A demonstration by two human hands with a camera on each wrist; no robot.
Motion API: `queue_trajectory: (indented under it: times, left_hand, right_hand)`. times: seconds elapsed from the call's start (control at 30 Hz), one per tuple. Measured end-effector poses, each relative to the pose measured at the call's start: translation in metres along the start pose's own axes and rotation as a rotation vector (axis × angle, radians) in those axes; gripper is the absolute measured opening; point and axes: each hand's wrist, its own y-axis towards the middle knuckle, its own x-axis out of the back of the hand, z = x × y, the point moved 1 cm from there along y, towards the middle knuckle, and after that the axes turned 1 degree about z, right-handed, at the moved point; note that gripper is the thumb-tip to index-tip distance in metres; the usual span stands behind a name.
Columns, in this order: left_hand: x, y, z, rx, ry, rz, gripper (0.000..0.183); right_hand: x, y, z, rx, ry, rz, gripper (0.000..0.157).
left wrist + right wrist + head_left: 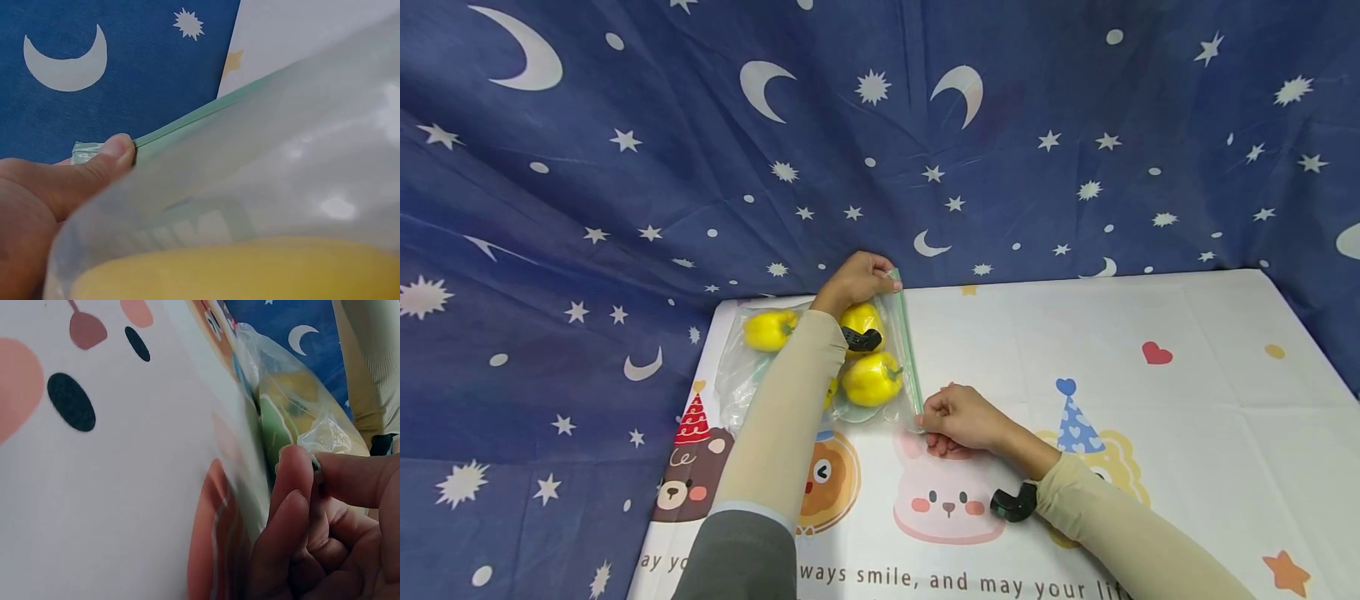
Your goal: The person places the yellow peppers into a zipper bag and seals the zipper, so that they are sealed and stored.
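A clear zip bag (737,392) with a green seal strip lies on the table at the left. Several yellow bell peppers (871,380) are inside it, one partly hidden under the left forearm. My left hand (859,282) pinches the far end of the strip between thumb and fingers; the left wrist view shows the thumb on the green strip (181,125) with a yellow pepper (250,272) close below. At the strip's near end, my right hand (961,418) pinches the corner between thumb and forefinger. The right wrist view shows this right hand (325,531) beside the bag (275,356).
A white tablecloth (1037,333) with printed cartoon animals, hearts and lettering covers the table. Behind it and on the left hangs a dark blue curtain (850,142) with moons and stars. Black wrist mounts sit at both wrists, the right mount (1015,503) near the cloth.
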Motion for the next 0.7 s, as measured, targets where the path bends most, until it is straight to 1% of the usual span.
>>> queue_trajectory:
  times: [0.07, 0.2, 0.33, 0.4, 0.5, 0.6, 0.7]
  left_hand:
    - [-0.001, 0.000, 0.000, 0.006, -0.001, 0.006, 0.022]
    - [-0.002, -0.002, -0.001, 0.040, -0.001, 0.006, 0.029]
    - [-0.004, -0.006, -0.005, 0.061, 0.005, 0.005, 0.030]
    - [-0.004, -0.007, -0.007, 0.061, 0.002, 0.004, 0.028]
    - [-0.004, -0.007, -0.007, 0.052, -0.005, 0.003, 0.026]
    - [-0.004, -0.006, -0.005, 0.028, -0.010, 0.003, 0.026]
    - [-0.006, -0.005, -0.003, -0.002, 0.003, 0.008, 0.028]
  right_hand:
    - [0.000, 0.000, -0.001, 0.000, 0.014, 0.010, 0.034]
    - [0.001, 0.002, -0.005, -0.009, 0.034, 0.027, 0.035]
    - [0.004, 0.007, -0.006, -0.042, 0.050, -0.002, 0.037]
    - [0.006, 0.011, -0.005, -0.065, 0.072, -0.044, 0.034]
    - [0.011, 0.020, -0.001, -0.085, 0.119, -0.131, 0.028]
    - [0.014, 0.030, 0.003, -0.085, 0.157, -0.224, 0.026]
    - [0.015, 0.039, 0.005, -0.063, 0.181, -0.283, 0.028]
